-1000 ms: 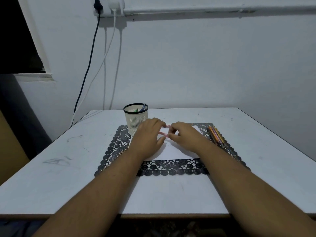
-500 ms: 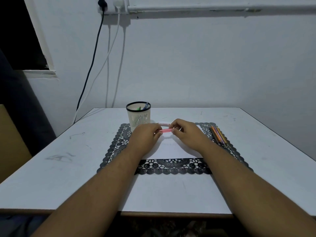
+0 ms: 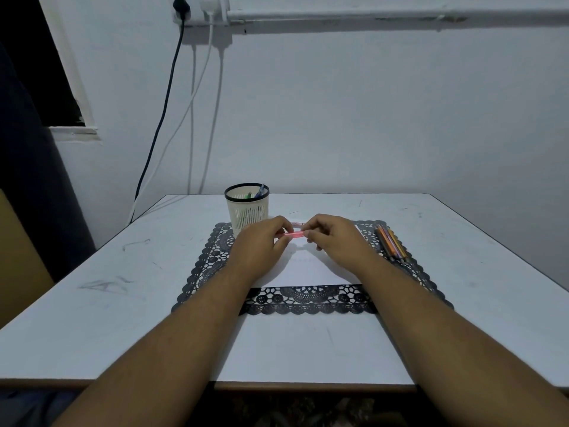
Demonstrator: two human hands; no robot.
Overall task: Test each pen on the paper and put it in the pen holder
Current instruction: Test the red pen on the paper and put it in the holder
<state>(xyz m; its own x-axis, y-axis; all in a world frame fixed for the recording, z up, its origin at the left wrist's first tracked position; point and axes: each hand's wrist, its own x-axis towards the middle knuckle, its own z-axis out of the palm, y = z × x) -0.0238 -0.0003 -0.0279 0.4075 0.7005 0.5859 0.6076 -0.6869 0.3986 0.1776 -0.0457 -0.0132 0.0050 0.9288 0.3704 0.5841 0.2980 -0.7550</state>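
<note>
Both hands hold a pink pen level above the white paper. My left hand pinches its left end and my right hand pinches its right end. A second pinkish piece, perhaps the cap, shows just behind my right fingers. The white mesh pen holder with a black rim stands at the mat's far left corner, with a green and a blue pen inside. Several more pens lie side by side on the mat's right edge.
A black lace mat lies under the paper on the white table. Cables hang down the wall behind the table's left side. The table's near edge runs just above my forearms.
My hands have drawn slightly apart, baring more of the pink pen between them. The camera has shifted a little to the left.
</note>
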